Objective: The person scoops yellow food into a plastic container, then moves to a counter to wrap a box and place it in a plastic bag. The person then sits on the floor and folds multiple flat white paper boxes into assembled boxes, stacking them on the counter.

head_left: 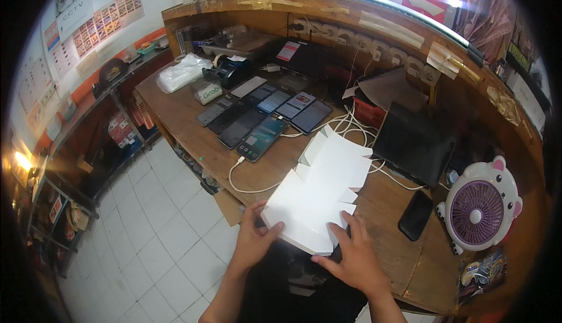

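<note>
A white, partly unfolded cardboard box point(316, 188) with several flaps sticking out lies tilted across the table's near edge. My left hand point(257, 238) is closed on its near left corner, thumb on top and the other fingers along the outer side. At the near right side, my right hand point(356, 255) grips the box by a flap, its thumb low and its index finger higher on the card. The undersides of both hands' grips are hidden. Just beyond the box, a phone with a lit screen point(261, 138) lies plugged into a white cable point(232, 180).
Several more phones point(310, 116) lie in rows behind it. A tape dispenser point(228, 71) and a plastic bag point(184, 72) are at the far left. To the right are a black laptop-like panel point(413, 144), a dark phone point(415, 215) and a bear-shaped fan point(483, 206). Sockets point(363, 43) line the back.
</note>
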{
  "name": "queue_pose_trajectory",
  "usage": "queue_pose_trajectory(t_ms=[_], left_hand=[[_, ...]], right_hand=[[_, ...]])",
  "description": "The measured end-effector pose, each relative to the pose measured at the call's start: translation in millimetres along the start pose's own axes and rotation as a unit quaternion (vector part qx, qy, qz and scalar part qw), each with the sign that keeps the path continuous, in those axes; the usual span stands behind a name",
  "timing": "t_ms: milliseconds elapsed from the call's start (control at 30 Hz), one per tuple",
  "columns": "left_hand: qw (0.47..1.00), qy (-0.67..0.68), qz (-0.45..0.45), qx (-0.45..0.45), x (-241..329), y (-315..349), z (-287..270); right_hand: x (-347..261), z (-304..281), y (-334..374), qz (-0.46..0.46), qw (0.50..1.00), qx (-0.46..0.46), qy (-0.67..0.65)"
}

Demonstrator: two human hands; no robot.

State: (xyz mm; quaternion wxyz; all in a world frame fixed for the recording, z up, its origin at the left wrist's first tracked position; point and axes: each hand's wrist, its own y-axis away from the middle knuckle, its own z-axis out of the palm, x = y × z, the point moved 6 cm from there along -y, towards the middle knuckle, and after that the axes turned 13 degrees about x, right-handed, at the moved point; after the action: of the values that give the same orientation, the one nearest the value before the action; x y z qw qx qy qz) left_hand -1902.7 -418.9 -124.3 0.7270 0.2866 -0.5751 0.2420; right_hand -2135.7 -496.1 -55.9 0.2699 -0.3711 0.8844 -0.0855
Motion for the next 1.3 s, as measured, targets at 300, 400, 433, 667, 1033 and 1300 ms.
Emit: queue_pose_trajectory(t_ms=[300,400,433,667,1033,1300], left_hand=[[0.995,0.088,0.052,-0.011,23.0,20.6,16.8],[0.995,0.070,0.059,-0.038,34.1,27.7,14.9],[0.995,0.064,0.060,-0.051,35.0,26.6,14.7],[0.978,0.093,0.165,-0.090,30.6,-20.3,7.3],[0.985,-0.123,0.086,-0.088,24.0,-66.3,4.6],[0.992,-0.098,0.080,-0.026,14.4,-68.6,-13.6]], right_hand=[[-4.0,39.2,16.5,-0.023,0.999,0.044,0.010],[-5.1,36.3,16.7,-0.036,0.995,0.088,-0.009],[-4.7,34.7,15.5,-0.046,0.994,0.102,-0.006],[-12.7,33.7,-19.2,-0.101,0.981,0.148,0.070],[-16.5,24.9,-59.9,-0.088,0.984,-0.030,0.151],[-22.4,48.3,-94.5,-0.141,0.987,-0.083,0.001]])
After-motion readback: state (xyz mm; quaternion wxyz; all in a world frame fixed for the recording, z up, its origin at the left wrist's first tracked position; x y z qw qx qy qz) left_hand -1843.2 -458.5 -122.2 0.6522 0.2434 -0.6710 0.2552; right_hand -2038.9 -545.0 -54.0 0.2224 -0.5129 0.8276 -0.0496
